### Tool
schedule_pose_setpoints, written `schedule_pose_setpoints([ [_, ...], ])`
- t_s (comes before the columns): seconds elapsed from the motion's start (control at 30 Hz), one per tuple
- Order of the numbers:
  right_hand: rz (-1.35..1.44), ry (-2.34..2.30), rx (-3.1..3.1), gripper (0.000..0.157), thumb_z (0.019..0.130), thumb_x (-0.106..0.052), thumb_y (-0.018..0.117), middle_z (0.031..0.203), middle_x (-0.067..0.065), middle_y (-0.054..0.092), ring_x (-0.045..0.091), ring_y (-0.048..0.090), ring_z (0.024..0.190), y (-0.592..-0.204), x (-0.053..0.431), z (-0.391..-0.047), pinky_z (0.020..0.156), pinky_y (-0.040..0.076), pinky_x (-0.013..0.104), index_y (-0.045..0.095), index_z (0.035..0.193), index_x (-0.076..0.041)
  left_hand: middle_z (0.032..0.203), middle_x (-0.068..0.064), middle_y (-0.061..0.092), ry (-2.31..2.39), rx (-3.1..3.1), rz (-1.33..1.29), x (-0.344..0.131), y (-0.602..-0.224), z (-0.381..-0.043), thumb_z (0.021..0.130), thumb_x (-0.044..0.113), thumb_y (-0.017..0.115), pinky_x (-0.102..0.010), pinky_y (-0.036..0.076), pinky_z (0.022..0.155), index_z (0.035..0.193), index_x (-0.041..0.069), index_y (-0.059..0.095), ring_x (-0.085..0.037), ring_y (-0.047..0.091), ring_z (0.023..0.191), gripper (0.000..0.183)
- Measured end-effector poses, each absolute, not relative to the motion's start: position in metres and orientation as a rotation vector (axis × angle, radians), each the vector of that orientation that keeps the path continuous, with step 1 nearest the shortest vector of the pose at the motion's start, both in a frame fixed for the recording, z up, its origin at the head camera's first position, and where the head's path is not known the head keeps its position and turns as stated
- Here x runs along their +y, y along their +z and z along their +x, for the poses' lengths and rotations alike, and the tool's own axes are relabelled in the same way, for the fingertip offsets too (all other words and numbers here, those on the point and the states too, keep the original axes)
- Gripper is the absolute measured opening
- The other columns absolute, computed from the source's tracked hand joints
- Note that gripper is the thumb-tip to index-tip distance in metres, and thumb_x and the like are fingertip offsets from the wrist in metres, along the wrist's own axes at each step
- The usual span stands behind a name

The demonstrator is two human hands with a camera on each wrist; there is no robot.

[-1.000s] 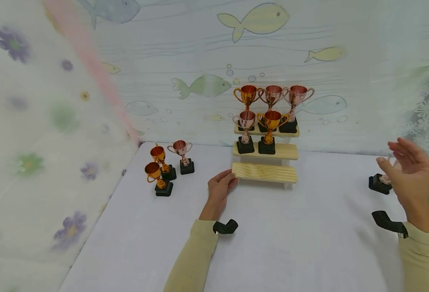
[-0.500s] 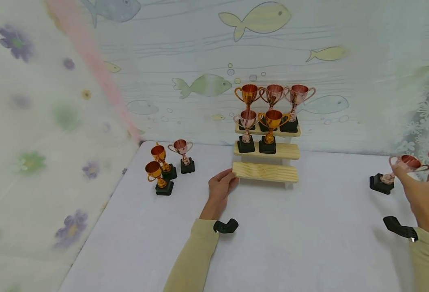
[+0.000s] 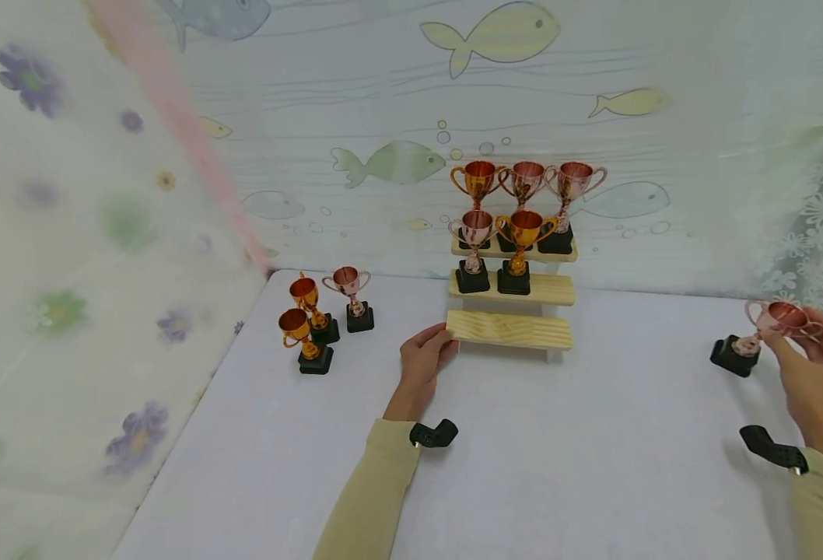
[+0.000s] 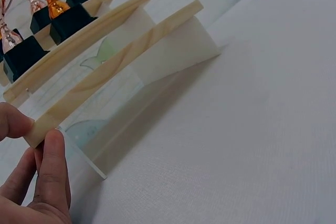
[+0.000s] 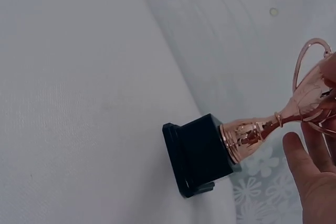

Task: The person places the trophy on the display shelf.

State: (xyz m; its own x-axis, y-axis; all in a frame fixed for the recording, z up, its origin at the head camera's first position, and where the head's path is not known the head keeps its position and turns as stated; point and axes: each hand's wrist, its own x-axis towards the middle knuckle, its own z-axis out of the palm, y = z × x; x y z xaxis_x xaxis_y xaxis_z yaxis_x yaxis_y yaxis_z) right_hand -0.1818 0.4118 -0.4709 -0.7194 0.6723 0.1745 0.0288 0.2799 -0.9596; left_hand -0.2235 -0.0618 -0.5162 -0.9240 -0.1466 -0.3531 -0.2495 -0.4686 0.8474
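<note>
At the right end of the table, my right hand (image 3: 819, 379) holds a small rose-gold trophy (image 3: 736, 355) by its cup. The right wrist view shows fingers about the cup of this trophy (image 5: 202, 153), its black base tilted. My left hand (image 3: 422, 359) pinches the left end of the lowest plank (image 3: 509, 330) of a three-step wooden display stand. In the left wrist view the thumb lies over that plank (image 4: 118, 69) and the fingers beneath. A rose-gold trophy (image 3: 473, 274) and a gold trophy (image 3: 514, 276) stand on the middle step.
Three more trophies stand on the top step (image 3: 574, 250), one gold (image 3: 478, 183) and two rose-gold. On the table's left are two gold trophies (image 3: 313, 358) and one rose-gold trophy (image 3: 359, 315). A fish-patterned curtain (image 3: 355, 93) hangs behind the white table (image 3: 579, 451).
My right hand has moved right and down to the rose-gold trophy, and its fingers have come round the cup. My left hand stays on the stand.
</note>
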Motion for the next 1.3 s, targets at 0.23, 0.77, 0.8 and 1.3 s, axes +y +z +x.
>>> schedule_pose_setpoints([
  [0.23,-0.619,1.424,-1.979,0.052,0.091,-0.005,0.072,0.113,-0.023,0.053,-0.005,0.050,0.104,-0.474,0.411,-0.180,0.095,0.042,0.004,0.059,0.139,-0.022,0.103,-0.015,0.070,2.608,1.599,-0.591,-0.060,-0.516,-0.223,0.090,-0.006,0.067,-0.024,0.062,0.079,0.120,-0.009,0.068,-0.013,0.070,0.083,0.030],
  [0.77,-0.333,1.403,-2.015,0.053,0.084,0.009,0.074,0.104,-0.016,0.060,0.001,0.055,0.096,-0.460,0.377,-0.176,0.081,0.046,-0.001,0.066,0.133,-0.007,0.103,-0.015,0.070,2.593,1.597,-0.607,-0.060,-0.514,-0.222,0.090,-0.005,0.068,-0.023,0.062,0.078,0.120,-0.009,0.068,-0.013,0.070,0.081,0.030],
  [0.8,-0.316,1.399,-2.021,0.054,0.083,0.010,0.074,0.104,-0.016,0.061,0.002,0.055,0.096,-0.459,0.374,-0.176,0.081,0.047,-0.001,0.066,0.133,-0.006,0.103,-0.015,0.070,2.592,1.597,-0.609,-0.060,-0.514,-0.222,0.090,-0.005,0.069,-0.023,0.062,0.078,0.120,-0.008,0.068,-0.013,0.070,0.081,0.030],
  [1.3,0.030,1.798,-1.758,0.050,0.074,0.023,0.075,0.106,0.004,0.069,0.013,0.063,0.093,-0.442,0.313,-0.193,0.081,0.056,0.011,0.068,0.122,0.008,0.103,-0.017,0.071,2.600,1.611,-0.578,-0.061,-0.513,-0.221,0.090,-0.004,0.069,-0.024,0.062,0.079,0.116,-0.007,0.071,-0.014,0.071,0.081,0.026],
])
